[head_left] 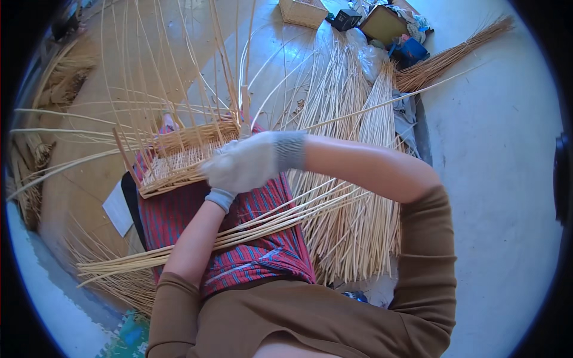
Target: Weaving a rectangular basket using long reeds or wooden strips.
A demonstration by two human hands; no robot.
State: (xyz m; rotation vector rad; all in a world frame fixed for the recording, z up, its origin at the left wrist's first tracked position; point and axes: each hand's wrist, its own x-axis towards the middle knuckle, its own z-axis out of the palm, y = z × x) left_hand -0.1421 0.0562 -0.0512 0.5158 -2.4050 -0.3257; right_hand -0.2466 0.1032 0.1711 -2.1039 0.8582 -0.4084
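Note:
A partly woven tan basket point(176, 164), with long upright stakes and loose canes fanning from it, rests on red-and-blue striped cloth point(164, 221) over my lap. My right hand point(245, 161), in a pale knitted glove, is at the basket's right end, slightly blurred, its fingertips hard to make out. My left hand point(221, 188), also gloved, is beneath it at the same end, mostly hidden by the right. What either holds is hidden. A long pale cane point(370, 107) extends from near my hands toward the upper right. Loose rods point(268, 224) lie across my lap.
Bundles of pale canes point(346, 244) lie on the floor to my right, a brown bundle point(453, 51) beyond. Behind them are a box point(301, 12), a blue container point(412, 51) and bags point(367, 53). More material point(62, 83) lines the left edge, near a white sheet point(116, 206).

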